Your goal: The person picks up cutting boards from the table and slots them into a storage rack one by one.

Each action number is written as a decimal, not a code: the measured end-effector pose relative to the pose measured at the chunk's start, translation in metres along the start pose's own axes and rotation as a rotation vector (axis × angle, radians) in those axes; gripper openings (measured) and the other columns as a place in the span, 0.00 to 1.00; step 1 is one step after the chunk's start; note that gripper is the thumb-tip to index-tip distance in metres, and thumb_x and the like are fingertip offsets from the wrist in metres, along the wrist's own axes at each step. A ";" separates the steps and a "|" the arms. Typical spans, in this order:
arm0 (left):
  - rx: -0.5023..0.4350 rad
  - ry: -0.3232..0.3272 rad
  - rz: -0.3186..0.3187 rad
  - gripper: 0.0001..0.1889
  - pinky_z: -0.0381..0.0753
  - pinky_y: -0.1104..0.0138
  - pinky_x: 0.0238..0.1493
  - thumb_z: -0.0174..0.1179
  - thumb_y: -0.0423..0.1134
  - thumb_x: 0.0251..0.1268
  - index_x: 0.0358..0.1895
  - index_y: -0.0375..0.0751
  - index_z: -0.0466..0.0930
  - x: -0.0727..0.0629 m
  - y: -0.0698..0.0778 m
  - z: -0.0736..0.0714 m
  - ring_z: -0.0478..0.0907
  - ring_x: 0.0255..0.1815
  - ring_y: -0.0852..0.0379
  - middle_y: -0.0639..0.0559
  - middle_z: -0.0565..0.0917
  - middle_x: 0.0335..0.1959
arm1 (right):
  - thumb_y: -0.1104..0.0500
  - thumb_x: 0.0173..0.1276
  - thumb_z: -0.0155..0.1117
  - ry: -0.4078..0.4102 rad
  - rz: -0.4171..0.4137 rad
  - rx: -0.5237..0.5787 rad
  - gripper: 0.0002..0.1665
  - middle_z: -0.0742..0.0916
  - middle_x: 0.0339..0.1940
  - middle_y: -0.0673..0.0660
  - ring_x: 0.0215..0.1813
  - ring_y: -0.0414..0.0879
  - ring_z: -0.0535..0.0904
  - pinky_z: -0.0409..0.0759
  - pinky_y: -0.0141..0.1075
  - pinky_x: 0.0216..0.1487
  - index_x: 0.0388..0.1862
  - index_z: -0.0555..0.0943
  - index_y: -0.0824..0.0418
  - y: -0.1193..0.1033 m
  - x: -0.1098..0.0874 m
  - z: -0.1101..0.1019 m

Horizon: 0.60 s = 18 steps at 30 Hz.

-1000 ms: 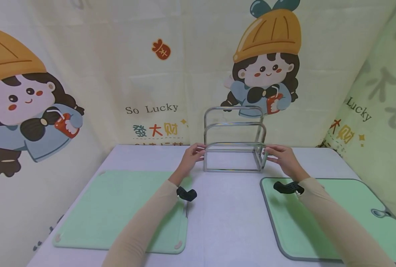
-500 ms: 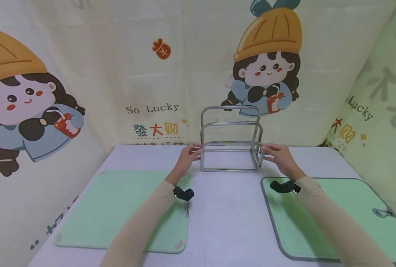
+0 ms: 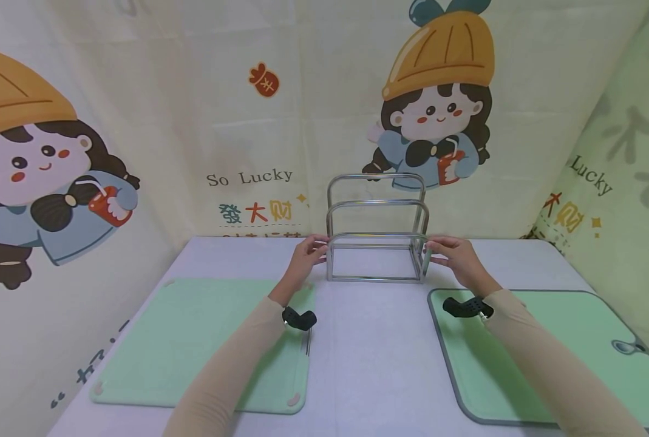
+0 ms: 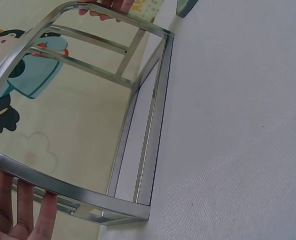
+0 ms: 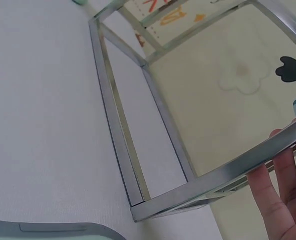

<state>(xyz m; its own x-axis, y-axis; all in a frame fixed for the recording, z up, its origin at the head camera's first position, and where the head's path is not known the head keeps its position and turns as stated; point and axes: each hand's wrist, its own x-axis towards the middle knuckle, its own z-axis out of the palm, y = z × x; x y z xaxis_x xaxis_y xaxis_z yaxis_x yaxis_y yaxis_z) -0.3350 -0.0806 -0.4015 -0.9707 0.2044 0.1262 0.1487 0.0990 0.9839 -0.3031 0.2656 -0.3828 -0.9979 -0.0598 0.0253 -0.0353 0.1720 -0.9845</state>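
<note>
A silver metal rack with several rounded upright frames (image 3: 376,280) stands at the back middle of the white table. On its left side my left hand (image 3: 305,258) grips the front frame, thumb and fingers at the upright. My right hand (image 3: 462,261) holds the opposite upright in the same way. Seen from the left wrist, several left fingers (image 4: 23,205) lie behind the rack's side bar (image 4: 82,191), with the thumb just at the picture's edge. The right wrist view has the right fingers (image 5: 286,175) against the far side's bar (image 5: 228,173). The rack holds nothing.
A pale green cutting board (image 3: 160,346) lies flat at the left, partly under the left forearm. Another green board with a grey rim (image 3: 586,328) lies at the right beneath the right forearm. Behind the rack hangs a printed cloth (image 3: 335,121).
The rack has shifted slightly left with both hands on it, mostly in the first half second. Since then it is nearly still. The boards stay in place.
</note>
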 end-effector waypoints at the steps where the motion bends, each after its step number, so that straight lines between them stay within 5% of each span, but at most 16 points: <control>1: 0.003 -0.002 0.000 0.14 0.76 0.53 0.58 0.50 0.33 0.70 0.56 0.34 0.72 0.000 0.000 0.000 0.75 0.55 0.43 0.37 0.75 0.53 | 0.47 0.66 0.59 -0.002 0.002 -0.004 0.37 0.82 0.38 0.37 0.44 0.34 0.76 0.81 0.22 0.43 0.62 0.67 0.74 0.000 0.000 0.000; 18: 0.032 0.042 0.023 0.13 0.78 0.55 0.56 0.51 0.33 0.70 0.54 0.36 0.72 -0.005 -0.001 0.003 0.76 0.51 0.49 0.38 0.76 0.51 | 0.46 0.67 0.57 0.001 0.000 -0.069 0.37 0.82 0.43 0.41 0.44 0.33 0.76 0.81 0.25 0.45 0.63 0.68 0.73 -0.001 -0.005 0.002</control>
<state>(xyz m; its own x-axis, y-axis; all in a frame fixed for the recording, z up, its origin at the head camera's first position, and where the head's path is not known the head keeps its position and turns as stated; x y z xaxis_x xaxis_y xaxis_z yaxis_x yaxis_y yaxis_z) -0.3297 -0.0788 -0.4032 -0.9739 0.1661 0.1545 0.1764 0.1264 0.9762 -0.2982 0.2639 -0.3822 -0.9979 -0.0589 0.0259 -0.0393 0.2396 -0.9701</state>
